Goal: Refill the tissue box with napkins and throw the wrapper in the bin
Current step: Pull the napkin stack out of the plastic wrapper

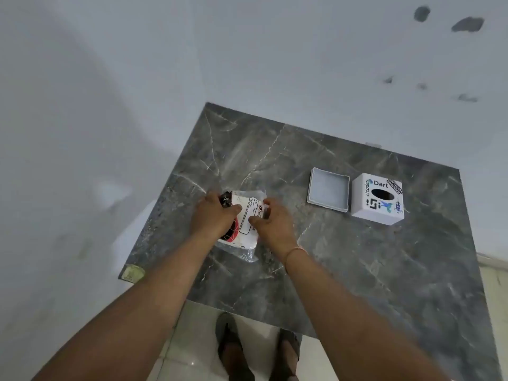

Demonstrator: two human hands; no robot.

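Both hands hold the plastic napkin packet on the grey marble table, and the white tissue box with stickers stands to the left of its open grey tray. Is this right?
Not quite. In the head view the white tissue box with stickers stands to the right of the open grey tray, not the left. The rest holds: the left hand and right hand both hold the plastic napkin packet on the grey marble table.

Grey marble-patterned tabletop [343, 270] with pale veining, occupying the centre and lower right of the frame. Left of centre lies a clear-wrapped napkin packet [244, 215] with a printed label. In the right half rest a shallow grey square tray [328, 189], open side up, and just beside it, further right, a white stickered tissue box [378, 199] with an oval opening on top.
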